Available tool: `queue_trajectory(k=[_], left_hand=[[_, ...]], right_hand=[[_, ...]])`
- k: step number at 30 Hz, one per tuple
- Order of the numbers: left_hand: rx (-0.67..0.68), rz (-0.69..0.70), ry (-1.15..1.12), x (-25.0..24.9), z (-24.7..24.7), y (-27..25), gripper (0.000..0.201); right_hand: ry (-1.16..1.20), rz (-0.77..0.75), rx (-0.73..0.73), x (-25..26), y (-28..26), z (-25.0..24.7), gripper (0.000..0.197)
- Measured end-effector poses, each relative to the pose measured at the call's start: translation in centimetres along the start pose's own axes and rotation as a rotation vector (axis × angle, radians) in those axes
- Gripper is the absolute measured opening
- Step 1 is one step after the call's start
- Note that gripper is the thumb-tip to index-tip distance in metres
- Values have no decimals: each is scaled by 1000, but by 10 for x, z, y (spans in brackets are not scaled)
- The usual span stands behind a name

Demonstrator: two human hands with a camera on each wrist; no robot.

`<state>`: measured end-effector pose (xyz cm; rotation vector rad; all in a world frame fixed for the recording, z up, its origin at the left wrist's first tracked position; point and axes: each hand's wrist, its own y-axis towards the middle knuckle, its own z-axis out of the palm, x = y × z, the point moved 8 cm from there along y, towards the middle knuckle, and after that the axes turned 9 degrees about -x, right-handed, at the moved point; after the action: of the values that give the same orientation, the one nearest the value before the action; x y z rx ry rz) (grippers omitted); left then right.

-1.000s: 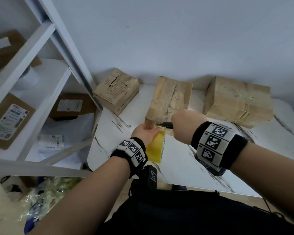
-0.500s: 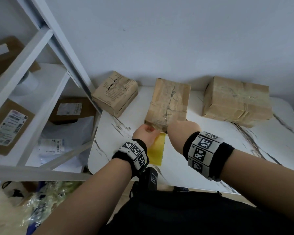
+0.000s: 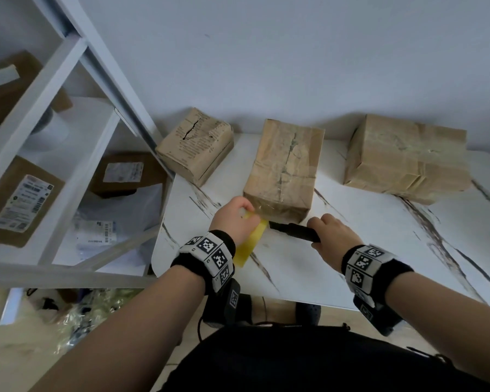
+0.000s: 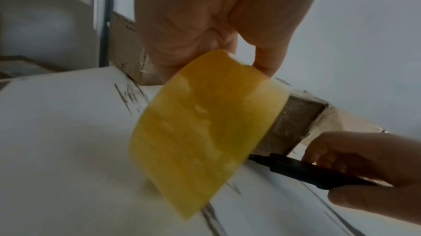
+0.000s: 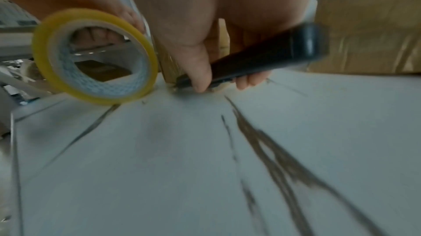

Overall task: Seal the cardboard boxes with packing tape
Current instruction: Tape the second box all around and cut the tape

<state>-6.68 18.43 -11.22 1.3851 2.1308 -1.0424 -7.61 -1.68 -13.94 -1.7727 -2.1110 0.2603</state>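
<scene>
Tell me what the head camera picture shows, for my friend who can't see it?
The left hand holds a yellow tape roll against the near end of the middle cardboard box, while the right hand grips a black cutter pointed at the tape. Two more boxes sit on the white marble-pattern table, and a white shelf stands left.

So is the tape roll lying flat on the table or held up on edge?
On edge, held off flat: the left hand grips the yellow tape roll with its open core facing sideways, beside the middle box.
</scene>
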Motion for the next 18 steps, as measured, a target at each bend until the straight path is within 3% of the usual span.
queue_trajectory(k=[4, 7, 9, 11, 15, 18], left_hand=[[-34, 58, 85, -2, -10, -4, 13], [-58, 78, 126, 0, -16, -5, 12], [-74, 73, 119, 2, -19, -5, 12], [-88, 69, 109, 4, -22, -4, 11], [-84, 75, 103, 5, -27, -1, 9], [-77, 89, 99, 8, -31, 3, 10]], right_hand=[[37, 3, -22, -4, 2, 13, 32], [131, -56, -296, 12, -1, -22, 21], [174, -137, -534, 29, -6, -52, 24], [127, -188, -661, 46, -3, -69, 33], [-80, -166, -527, 68, 32, -68, 73], [-148, -167, -438, 72, 46, -54, 80]])
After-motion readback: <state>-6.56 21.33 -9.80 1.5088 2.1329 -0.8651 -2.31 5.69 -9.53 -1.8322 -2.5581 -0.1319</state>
